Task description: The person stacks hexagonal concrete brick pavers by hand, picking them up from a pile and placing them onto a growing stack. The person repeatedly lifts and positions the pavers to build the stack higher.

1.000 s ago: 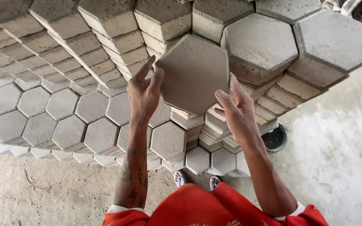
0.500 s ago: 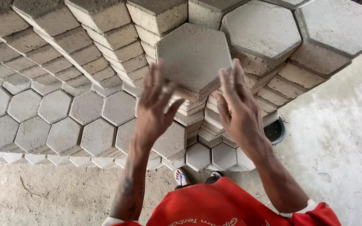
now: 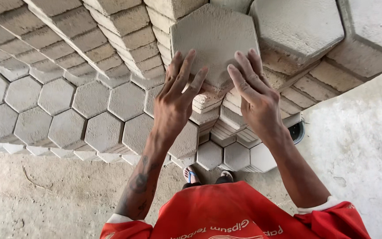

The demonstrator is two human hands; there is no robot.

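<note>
A grey hexagonal concrete paver (image 3: pixel 215 35) lies flat on top of a tall stack of pavers (image 3: pixel 208 106) in front of me. My left hand (image 3: pixel 175 99) rests on the paver's near edge with its fingers spread over the top face. My right hand (image 3: pixel 255 97) lies beside it on the near right part of the same face, fingers extended and apart. Neither hand wraps around the paver. Both forearms reach up from red sleeves at the bottom of the view.
More tall stacks (image 3: pixel 297 26) stand to the right, and stepped stacks (image 3: pixel 89 35) rise at the upper left. A low layer of hexagonal pavers (image 3: pixel 67 106) covers the ground on the left. A dark round object (image 3: pixel 298 130) sits by the stack's base. My sandalled feet (image 3: pixel 192 175) stand on the floor.
The paver was held up tilted by its side edges a second ago. It now lies flat on the stack, and both hands have shifted from its sides onto its top face.
</note>
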